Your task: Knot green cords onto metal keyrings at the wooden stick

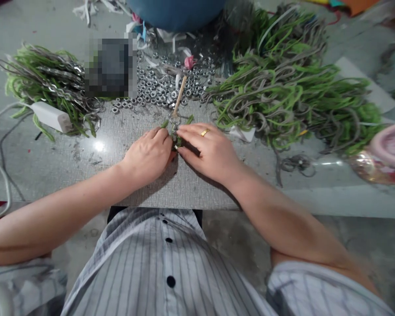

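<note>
My left hand [151, 151] and my right hand [210, 151] meet low over the table, fingers closed on a small green cord piece [178, 142] with metal nuts along it. Thumb and fingers of my right hand, which wears a gold ring, pinch it from the right. My left hand's fingers curl against its other side, and their tips are partly hidden. Short green ends stick out above both hands. Just beyond my fingertips, a thin wooden stick [180, 96] points away, its near end at a loop. Many loose metal nuts [154, 90] lie spread behind it.
A bundle of green and grey cords with metal pieces [49, 74] lies left, beside a white adapter [52, 116] with a cable. A large tangled cord pile [283, 92] covers the right. A blue container [177, 13] stands behind; a pink-rimmed object [390, 142] sits far right.
</note>
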`<move>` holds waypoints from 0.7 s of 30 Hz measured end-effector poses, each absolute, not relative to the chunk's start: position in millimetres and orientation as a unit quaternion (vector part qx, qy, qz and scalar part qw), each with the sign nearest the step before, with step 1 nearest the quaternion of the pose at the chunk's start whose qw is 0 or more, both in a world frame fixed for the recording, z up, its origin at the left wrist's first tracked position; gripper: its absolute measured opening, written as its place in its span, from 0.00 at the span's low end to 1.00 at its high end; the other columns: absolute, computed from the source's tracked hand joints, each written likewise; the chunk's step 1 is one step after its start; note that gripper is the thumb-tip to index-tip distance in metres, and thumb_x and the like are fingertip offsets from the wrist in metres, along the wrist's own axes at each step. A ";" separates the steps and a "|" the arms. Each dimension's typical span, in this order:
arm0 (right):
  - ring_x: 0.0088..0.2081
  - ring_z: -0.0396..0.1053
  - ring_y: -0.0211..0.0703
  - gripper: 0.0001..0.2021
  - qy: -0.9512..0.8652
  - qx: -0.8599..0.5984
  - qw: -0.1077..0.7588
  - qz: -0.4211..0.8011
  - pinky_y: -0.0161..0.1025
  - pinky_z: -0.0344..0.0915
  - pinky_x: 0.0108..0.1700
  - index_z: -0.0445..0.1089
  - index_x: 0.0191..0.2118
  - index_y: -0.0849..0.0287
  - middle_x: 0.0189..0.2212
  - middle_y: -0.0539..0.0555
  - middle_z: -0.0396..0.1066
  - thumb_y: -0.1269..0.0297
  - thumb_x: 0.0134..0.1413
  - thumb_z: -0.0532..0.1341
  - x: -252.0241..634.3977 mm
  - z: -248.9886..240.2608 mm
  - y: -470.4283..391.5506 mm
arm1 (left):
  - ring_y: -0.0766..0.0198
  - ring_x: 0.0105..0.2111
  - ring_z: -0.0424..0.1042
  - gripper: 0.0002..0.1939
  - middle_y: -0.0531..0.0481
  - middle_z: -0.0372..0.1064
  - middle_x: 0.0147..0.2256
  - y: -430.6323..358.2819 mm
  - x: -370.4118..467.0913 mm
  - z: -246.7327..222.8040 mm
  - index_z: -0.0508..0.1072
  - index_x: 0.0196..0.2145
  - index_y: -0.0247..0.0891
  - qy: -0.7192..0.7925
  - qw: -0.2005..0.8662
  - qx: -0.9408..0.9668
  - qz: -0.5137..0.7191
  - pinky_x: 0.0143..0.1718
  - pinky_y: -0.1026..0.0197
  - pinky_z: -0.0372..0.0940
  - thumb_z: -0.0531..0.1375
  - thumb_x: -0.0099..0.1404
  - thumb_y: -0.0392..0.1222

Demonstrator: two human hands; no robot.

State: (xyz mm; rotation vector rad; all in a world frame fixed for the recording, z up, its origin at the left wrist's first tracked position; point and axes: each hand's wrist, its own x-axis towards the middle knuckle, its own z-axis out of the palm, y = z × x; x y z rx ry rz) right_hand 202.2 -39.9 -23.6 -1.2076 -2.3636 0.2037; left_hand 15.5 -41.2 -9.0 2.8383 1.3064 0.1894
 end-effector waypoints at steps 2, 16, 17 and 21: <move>0.56 0.66 0.54 0.18 -0.864 -0.449 0.219 0.071 0.52 0.62 0.58 0.71 0.53 0.63 0.54 0.60 0.72 0.63 0.62 0.55 202.0 -25.1 -39.5 | 0.49 0.55 0.65 0.17 0.31 0.68 0.52 -40.5 15.4 -10.1 0.70 0.49 0.25 0.423 0.027 0.903 0.062 0.55 0.52 0.63 0.49 0.70 0.39; 0.69 0.41 0.63 0.36 -0.843 -0.526 -0.005 0.112 0.76 0.35 0.62 0.47 0.68 0.63 0.68 0.66 0.45 0.43 0.63 0.46 204.0 -16.2 -32.8 | 0.40 0.67 0.43 0.41 0.29 0.42 0.67 -30.9 8.4 -5.3 0.49 0.66 0.25 0.462 0.081 0.883 -0.017 0.63 0.32 0.37 0.48 0.67 0.60; 0.69 0.39 0.64 0.38 -0.840 -0.532 -0.013 0.109 0.78 0.33 0.61 0.46 0.69 0.64 0.69 0.66 0.43 0.41 0.63 0.45 204.3 -16.1 -32.5 | 0.40 0.67 0.43 0.42 0.29 0.42 0.67 -30.4 7.9 -5.6 0.49 0.67 0.26 0.465 0.077 0.882 -0.017 0.63 0.31 0.36 0.48 0.67 0.61; 0.69 0.39 0.68 0.42 -0.831 -0.548 -0.029 0.091 0.81 0.30 0.59 0.44 0.69 0.68 0.68 0.71 0.43 0.37 0.61 0.42 204.3 -16.6 -34.7 | 0.38 0.67 0.42 0.45 0.28 0.44 0.67 -32.7 7.3 -3.7 0.48 0.67 0.25 0.484 0.052 0.873 -0.029 0.64 0.31 0.33 0.48 0.65 0.65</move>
